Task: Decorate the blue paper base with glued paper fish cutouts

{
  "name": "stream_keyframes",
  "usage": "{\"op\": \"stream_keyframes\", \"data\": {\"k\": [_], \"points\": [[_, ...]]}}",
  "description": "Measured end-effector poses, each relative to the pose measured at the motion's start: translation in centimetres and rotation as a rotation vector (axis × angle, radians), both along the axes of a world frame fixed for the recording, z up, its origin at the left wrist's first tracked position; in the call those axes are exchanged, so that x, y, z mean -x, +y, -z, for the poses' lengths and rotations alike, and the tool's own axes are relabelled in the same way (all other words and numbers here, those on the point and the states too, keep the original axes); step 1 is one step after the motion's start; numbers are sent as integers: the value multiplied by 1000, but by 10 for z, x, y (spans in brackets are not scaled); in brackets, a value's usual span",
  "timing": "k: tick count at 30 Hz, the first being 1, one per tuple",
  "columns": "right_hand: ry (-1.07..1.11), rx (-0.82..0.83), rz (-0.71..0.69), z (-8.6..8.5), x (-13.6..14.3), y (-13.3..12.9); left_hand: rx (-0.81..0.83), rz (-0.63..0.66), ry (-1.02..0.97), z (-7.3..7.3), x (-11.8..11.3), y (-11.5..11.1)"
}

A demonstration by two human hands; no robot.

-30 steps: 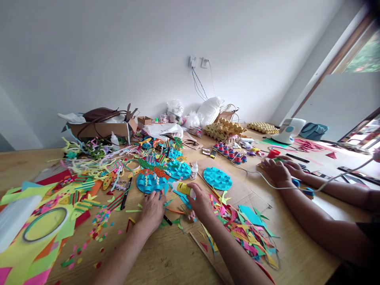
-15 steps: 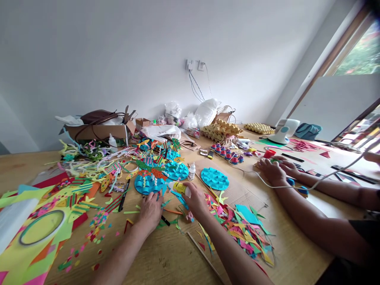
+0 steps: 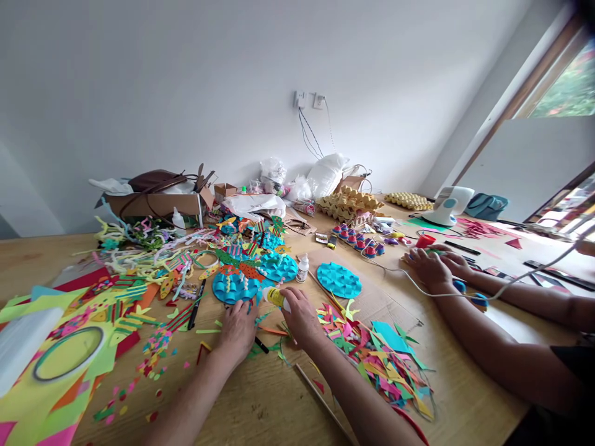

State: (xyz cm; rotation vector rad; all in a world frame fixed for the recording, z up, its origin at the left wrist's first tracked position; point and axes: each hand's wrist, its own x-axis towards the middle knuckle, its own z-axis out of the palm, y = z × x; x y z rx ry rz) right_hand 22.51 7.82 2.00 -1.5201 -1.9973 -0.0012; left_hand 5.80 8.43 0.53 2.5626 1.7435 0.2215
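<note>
My right hand is wrapped round a white glue bottle with a yellow label. The bottle is tilted, its nozzle end pointing left toward my left hand. My left hand's fingers are bent together at the near edge of a blue egg-carton disc. A small blue piece of paper sticks up at those fingertips and seems pinched there. Paper fish and twisted strips decorate the disc. Behind it sits a second blue disc, and to the right a plain blue one.
A small white bottle stands between the discs. Paper scraps lie to the right, a black pen to the left. A wooden stick lies in front. At right are a co-worker's hands and a white cable.
The glue bottle and my right hand have shifted slightly left, closer to my left fingertips. A blue strip seen below the bottle no longer shows. The whole view has shifted slightly.
</note>
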Motion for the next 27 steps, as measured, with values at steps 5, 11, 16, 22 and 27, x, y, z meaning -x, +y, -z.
{"op": "stream_keyframes", "data": {"k": [5,11,16,22,27], "points": [[28,8,-6,-1,1,-1,9,-2,0,-1,-1,0],[152,89,38,-1,2,3,-3,9,-14,1,1,1],[223,202,133,1,0,5,-11,24,-24,0,2,0],[214,210,147,6,-1,5,-15,18,-28,-1,2,-1],[115,151,113,4,1,4,-22,21,-25,1,2,0]]}}
